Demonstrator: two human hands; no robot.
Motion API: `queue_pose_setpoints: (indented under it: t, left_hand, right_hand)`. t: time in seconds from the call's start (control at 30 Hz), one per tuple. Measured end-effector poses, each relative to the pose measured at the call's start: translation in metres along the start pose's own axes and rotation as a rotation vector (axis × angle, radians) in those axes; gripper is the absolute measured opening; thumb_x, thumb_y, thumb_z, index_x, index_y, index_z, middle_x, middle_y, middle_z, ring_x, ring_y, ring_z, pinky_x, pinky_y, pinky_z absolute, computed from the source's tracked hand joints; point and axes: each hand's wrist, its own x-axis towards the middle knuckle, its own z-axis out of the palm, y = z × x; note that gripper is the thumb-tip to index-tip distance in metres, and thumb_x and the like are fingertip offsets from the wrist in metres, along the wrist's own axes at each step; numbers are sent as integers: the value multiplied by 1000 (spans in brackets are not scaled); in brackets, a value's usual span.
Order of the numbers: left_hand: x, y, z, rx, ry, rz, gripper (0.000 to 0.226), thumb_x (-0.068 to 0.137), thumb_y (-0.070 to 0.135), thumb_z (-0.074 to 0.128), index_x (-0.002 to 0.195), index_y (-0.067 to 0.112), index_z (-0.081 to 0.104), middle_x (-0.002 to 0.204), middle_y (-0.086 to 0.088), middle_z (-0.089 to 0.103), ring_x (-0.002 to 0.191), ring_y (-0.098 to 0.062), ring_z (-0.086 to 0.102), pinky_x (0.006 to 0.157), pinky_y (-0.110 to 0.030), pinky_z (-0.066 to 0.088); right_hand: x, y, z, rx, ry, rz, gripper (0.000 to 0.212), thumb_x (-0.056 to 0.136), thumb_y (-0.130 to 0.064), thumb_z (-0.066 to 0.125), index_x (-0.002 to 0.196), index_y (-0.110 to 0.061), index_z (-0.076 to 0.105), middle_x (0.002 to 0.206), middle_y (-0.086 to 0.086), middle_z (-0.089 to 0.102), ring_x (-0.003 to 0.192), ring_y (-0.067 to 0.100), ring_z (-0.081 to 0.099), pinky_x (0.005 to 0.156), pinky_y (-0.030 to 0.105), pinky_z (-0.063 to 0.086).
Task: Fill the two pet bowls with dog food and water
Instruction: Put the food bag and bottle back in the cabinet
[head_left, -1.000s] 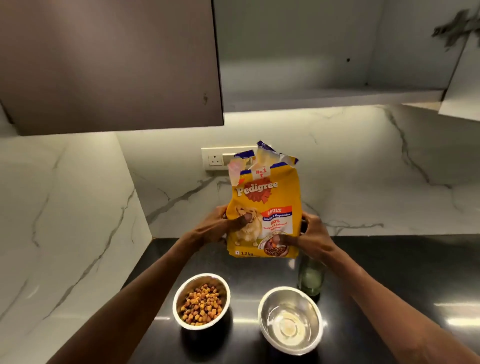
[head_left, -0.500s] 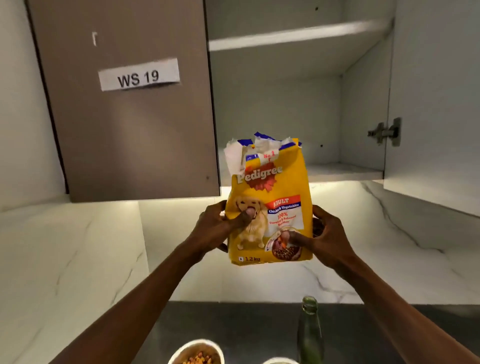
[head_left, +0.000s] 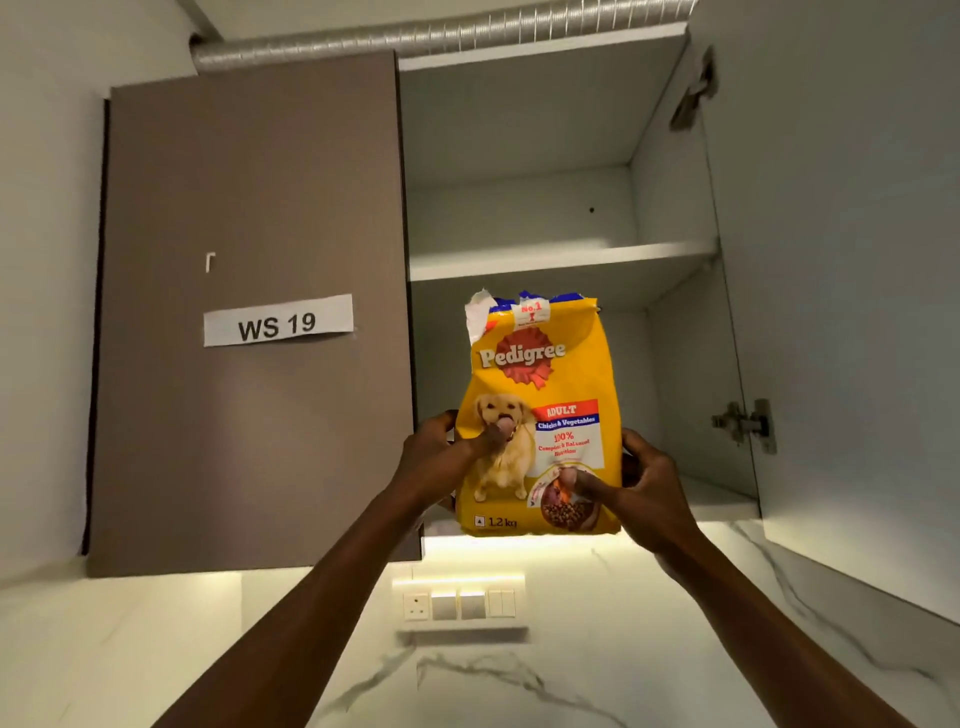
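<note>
Both hands (head_left: 436, 465) (head_left: 644, 493) gripping dog food bag (head_left: 545, 374), open cabinet (head_left: 524, 260)

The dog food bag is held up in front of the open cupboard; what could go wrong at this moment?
1. The dog food bag has a torn, open top; tilting it may spill kibble.
2. The left hand and right hand grip only its lower half, so the top could flop over.
3. The middle shelf sits just above the bag's top and could catch it.

glossy plastic food bag (head_left: 540, 415), matt cabinet door (head_left: 249, 312), veined marble wall (head_left: 519, 675)
</note>
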Motion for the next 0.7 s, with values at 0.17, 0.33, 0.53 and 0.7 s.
queue_pose_setpoints:
  t: [0.17,0.33,0.53,0.7]
  left_hand:
    - [48,-9,6,-91,44,-15,55,73,72,76,115,37,68,115,5,77,97,-23,75,80,-50,63]
    - [87,-29,22,-130,50,-64,36,90,56,72,116,32,67,120,-2,77,92,-22,76,66,-31,56]
    - [98,-61,38,-81,85,-113,49,91,49,75,133,27,61,120,2,73,69,-3,68,39,-11,46]
    - [91,-84,44,-127,77,-133,72,80,58,81,140,36,48,130,2,69,97,-22,75,77,-39,65]
  right_hand:
    - [48,4,9,-47,-13,-16,61,66,-35,88,121,-26,63,108,-6,75,88,11,77,68,27,63]
    - [87,37,19,-117,-67,69,76,60,-44,88,127,-20,62,116,3,75,97,22,76,82,45,64]
    - [104,69,27,-105,-167,193,78,63,-53,86,130,-26,58,119,-1,75,97,18,76,84,44,64]
    - [99,61,26,-219,-194,231,78,71,-58,80,136,-26,53,120,-5,70,93,7,70,75,26,59]
